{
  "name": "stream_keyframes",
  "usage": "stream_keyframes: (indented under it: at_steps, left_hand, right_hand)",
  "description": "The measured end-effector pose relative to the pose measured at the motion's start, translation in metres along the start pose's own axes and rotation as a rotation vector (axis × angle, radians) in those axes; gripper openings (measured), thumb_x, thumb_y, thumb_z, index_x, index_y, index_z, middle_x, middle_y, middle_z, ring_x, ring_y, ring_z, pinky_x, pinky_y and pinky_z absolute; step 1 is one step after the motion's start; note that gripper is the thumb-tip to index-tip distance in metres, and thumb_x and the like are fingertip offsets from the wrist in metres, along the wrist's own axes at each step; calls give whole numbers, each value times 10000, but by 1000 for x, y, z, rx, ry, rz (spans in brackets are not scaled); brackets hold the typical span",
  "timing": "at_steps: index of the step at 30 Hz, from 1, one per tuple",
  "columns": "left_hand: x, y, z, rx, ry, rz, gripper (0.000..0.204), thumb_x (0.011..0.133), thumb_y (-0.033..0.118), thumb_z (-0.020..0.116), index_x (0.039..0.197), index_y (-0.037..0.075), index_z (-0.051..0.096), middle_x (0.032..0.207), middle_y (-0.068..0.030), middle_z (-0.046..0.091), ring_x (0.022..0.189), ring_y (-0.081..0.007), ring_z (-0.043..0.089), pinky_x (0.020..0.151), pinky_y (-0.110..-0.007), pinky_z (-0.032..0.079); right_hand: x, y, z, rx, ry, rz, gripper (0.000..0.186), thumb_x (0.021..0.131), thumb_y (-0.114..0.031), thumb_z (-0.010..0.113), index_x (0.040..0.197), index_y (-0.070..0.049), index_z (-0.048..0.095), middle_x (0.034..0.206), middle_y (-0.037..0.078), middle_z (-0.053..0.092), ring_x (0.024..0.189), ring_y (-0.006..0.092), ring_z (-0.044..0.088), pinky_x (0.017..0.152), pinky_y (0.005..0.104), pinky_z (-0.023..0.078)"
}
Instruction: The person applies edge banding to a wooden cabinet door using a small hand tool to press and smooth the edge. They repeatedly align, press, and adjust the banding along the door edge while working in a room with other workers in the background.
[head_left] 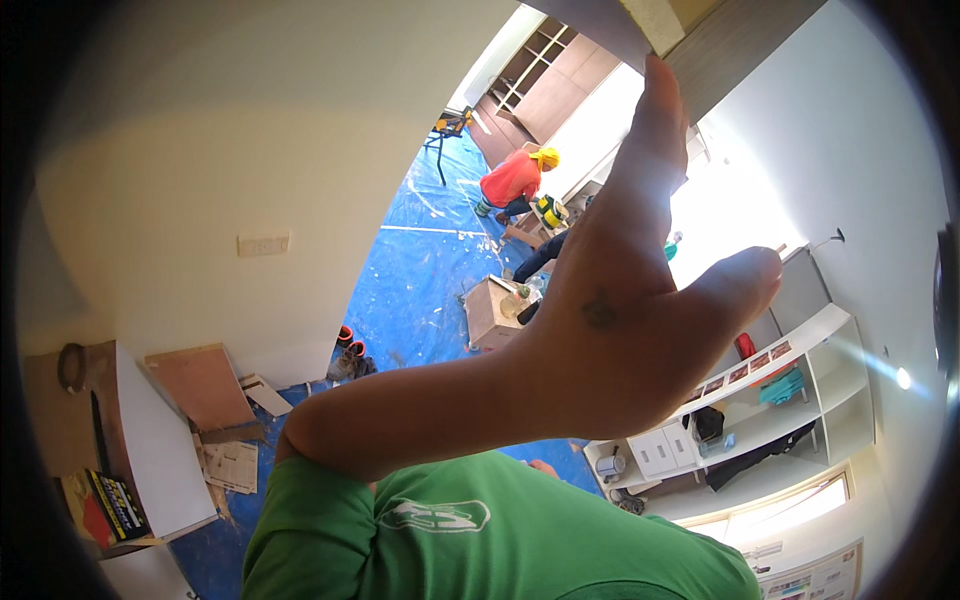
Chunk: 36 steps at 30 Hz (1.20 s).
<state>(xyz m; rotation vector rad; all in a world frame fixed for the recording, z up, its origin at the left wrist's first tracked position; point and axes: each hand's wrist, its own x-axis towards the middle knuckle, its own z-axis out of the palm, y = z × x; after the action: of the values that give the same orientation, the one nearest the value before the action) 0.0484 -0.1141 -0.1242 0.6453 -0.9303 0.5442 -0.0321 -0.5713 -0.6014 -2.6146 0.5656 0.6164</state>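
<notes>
My left hand (625, 310) is raised high, with the bare forearm coming out of my green sleeve (310, 525). Its thumb points to the right, well apart from the outstretched fingers. At the top, the fingertips meet the lower edge of a grey-brown wooden panel (745, 55). A pale block (655, 25) shows against that panel just above them. The hand does not wrap round anything that I can see. My right hand is out of sight; only a small patch of skin shows beyond my shirt, too little to identify.
A cream wall (230, 150) rises close on the left. Leaning boards (200, 385) stand at its foot. Blue sheeting (410, 290) covers the floor, with a wooden box (490, 315) on it. A person in red (512, 180) crouches farther off. White shelving (770, 440) stands right.
</notes>
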Motion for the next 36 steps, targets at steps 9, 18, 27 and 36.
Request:
stream_keyframes:
  at_steps: [9,18,27,36]
  left_hand:
    - [5,-24,-3,88,-101,-276,927,924,194,641,1591,-112,75,1612,-329,305,1536,-387,274,1232,-427,244]
    - [10,-18,-9,70,-89,-104,1098,895,157,660,1607,8,-162,1676,-319,96,1573,-425,108,1247,-527,158]
    - [-1,-2,-27,402,-227,-118,705,964,126,683,1568,-12,347,1583,-233,428,1504,-369,355,1240,-519,220]
    - [76,133,-54,1445,-616,697,323,1069,296,467,1050,-2,590,969,-165,696,961,-304,643,875,-466,510]
  right_hand:
    - [11,-17,-1,-4,-22,-38,729,887,-647,660,1157,29,694,1087,246,731,1029,368,705,866,452,539]
    - [68,14,52,-89,-92,-128,741,881,-693,632,1093,14,705,1012,237,735,978,369,708,823,456,535]
    - [37,-25,47,52,-55,-99,711,835,-680,697,1076,-13,746,1063,250,736,1023,423,700,890,478,544]
    - [23,-40,95,65,-112,-17,635,828,-605,724,1087,-26,756,1183,245,714,1143,411,663,964,480,526]
